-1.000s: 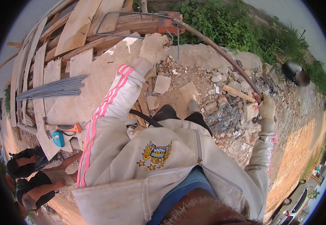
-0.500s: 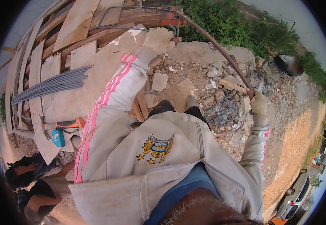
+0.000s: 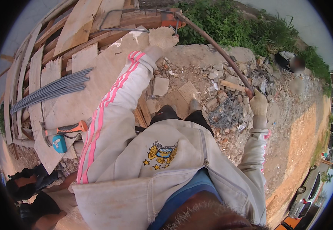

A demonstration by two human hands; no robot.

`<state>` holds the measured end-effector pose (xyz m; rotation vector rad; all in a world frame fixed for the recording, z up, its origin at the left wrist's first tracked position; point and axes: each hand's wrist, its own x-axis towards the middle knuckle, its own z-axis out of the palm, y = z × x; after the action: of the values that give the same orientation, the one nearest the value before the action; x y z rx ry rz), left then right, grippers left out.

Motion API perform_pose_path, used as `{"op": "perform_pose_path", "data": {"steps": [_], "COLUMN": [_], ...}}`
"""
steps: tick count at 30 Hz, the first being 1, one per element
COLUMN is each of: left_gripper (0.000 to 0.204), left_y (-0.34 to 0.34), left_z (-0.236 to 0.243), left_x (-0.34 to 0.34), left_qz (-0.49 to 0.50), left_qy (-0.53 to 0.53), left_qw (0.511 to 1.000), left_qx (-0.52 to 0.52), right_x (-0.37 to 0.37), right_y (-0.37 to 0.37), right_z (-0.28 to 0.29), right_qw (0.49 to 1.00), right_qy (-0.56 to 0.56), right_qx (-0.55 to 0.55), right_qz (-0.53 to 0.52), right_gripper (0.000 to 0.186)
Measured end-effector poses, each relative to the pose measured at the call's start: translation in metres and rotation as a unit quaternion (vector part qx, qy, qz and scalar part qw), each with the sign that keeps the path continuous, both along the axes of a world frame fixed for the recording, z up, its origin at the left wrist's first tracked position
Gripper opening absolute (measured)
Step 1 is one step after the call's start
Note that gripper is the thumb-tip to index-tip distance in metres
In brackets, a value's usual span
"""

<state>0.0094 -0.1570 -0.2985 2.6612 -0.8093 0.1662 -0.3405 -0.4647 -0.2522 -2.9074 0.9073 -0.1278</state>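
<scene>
My left hand (image 3: 163, 37), in a pale work glove, is closed at the far end of the plank bench. It seems to grip a bent grey steel rod (image 3: 118, 29), though the fingers are partly hidden. The rod forms a long open loop that reaches an orange metal block (image 3: 169, 19) just beyond this hand. From that block a long rusty bar (image 3: 216, 45) slants toward the right. My right hand (image 3: 258, 104), gloved too, is wrapped around the near end of the bar.
Straight grey rods (image 3: 51, 89) lie bundled on the planks at left, near an orange-handled hammer (image 3: 67, 127) and a teal tape measure (image 3: 59, 143). Rubble with tangled wire (image 3: 226, 113) covers the ground ahead. A person's legs (image 3: 45, 195) show at lower left; a car (image 3: 306, 193) stands at right.
The view has shifted slightly. My right hand and the bar's near end appear a little farther left; the left hand has turned slightly near the block. Both hands keep their places.
</scene>
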Motion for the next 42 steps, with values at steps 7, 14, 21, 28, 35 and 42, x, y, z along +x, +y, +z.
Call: {"op": "perform_pose_path", "data": {"steps": [7,14,21,28,35,42], "left_gripper": [0.034,0.031,0.034,0.035,0.032,0.030], "left_y": [0.002,0.004,0.003,-0.004,0.003,0.046], "left_z": [0.002,0.001,0.006,0.016,0.011,0.019], "left_x": [0.000,0.000,0.000,0.002,0.019,0.078], "left_qz": [0.009,0.011,0.000,0.012,-0.031,0.145], "left_qy": [0.033,0.027,0.035,0.086,0.070,-0.109], "left_qw": [0.999,0.999,0.999,0.996,0.997,0.974], "left_qx": [0.015,-0.017,-0.022,0.000,-0.030,-0.136], "right_x": [-0.008,-0.020,-0.011,0.004,0.091,0.123], "right_y": [0.017,0.023,-0.003,-0.054,-0.023,-0.030], "right_z": [-0.003,-0.021,-0.017,-0.025,-0.007,-0.012], "right_qw": [0.999,0.995,0.999,0.988,0.951,0.961], "right_qy": [0.022,-0.009,0.015,-0.023,-0.016,-0.126], "right_qx": [-0.014,-0.095,-0.043,0.015,0.289,0.120], "right_qz": [-0.027,0.025,0.009,0.154,0.111,0.214], "right_gripper": [0.058,0.056,0.053,0.053,0.046,0.031]}}
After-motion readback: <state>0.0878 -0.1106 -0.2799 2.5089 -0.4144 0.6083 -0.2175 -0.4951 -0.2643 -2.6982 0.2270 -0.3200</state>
